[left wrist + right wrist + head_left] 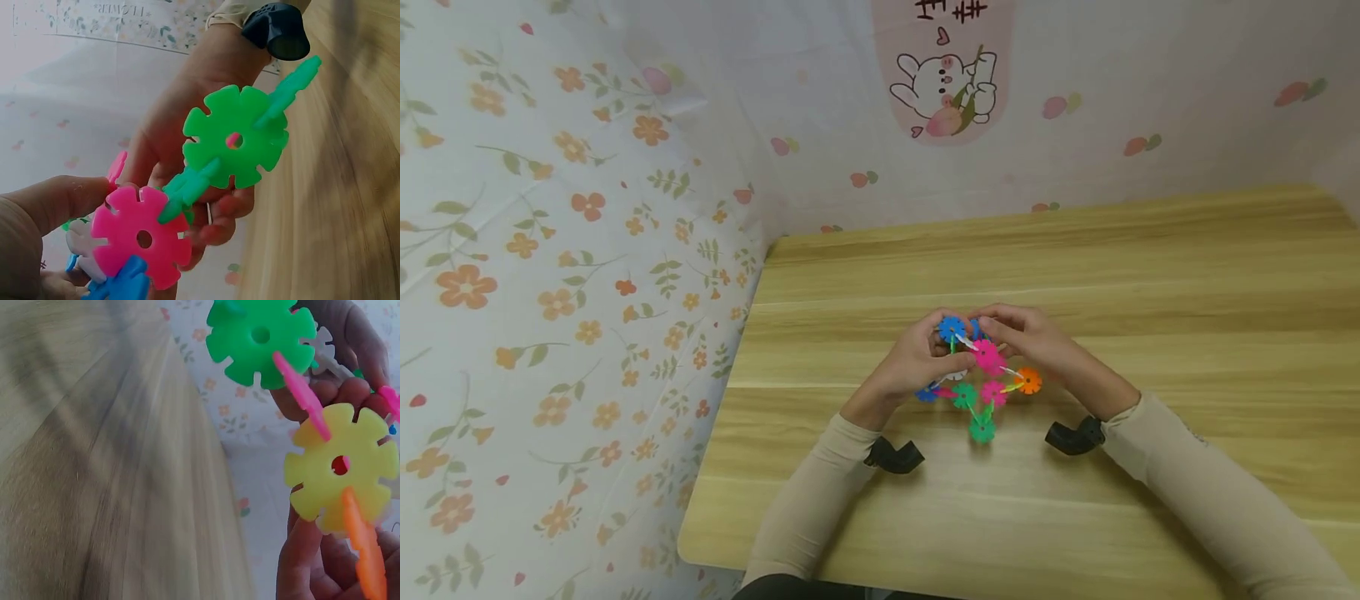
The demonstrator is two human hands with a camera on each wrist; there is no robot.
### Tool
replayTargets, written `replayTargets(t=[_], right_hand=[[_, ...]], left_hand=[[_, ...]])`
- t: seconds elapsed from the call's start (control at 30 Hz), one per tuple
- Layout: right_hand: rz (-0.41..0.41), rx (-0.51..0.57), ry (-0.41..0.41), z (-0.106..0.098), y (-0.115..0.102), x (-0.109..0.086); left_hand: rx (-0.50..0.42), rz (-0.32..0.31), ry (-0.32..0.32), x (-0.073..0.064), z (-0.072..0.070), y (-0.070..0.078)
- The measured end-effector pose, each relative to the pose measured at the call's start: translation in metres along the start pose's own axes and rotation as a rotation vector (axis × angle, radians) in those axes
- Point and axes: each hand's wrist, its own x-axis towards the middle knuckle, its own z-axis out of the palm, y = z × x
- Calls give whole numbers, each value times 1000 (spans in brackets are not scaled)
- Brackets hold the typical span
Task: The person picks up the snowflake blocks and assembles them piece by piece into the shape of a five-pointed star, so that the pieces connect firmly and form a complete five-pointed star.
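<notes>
A ring of interlocking snowflake discs is held up between both hands above the table. My left hand (904, 364) grips its left side, the thumb near a pink disc (988, 357). At the top, my right hand (1047, 346) pinches the ring beside a blue disc (952, 330), its fingertips partly hidden. An orange disc (1030, 381) stands out at the right, and a green disc (982, 429) hangs lowest. In the left wrist view, a pink disc (140, 240) joins a green disc (250, 137). The right wrist view shows a yellow disc (325, 469) with an orange disc (365, 550) slotted in.
Beneath the hands lies a wood-grain table (865, 283). Patterned cloth (820, 100) hangs along its far side, and floral cloth (572, 275) runs along the left. Black curved mounts sit at the left wrist (897, 456) and right wrist (1073, 437).
</notes>
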Motion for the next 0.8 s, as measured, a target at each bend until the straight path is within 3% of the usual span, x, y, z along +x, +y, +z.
replayTargets(t=[0.1,0.23,0.33,0.57,0.8], right_hand=[[10,53,-50,1,2,0],[-14,93,-52,3,2,-1],[-38,123,-25,2,0,-5],[-112,211,77,-4,-1,-15],[-134,244,116,-7,-2,-17]], left_hand=[[4,1,-2,0,0,-1],[9,1,-2,-1,-1,-3],[31,-3,13,-1,-1,-4],[72,-7,122,1,-2,-5],[117,-16,163,2,-1,-4]])
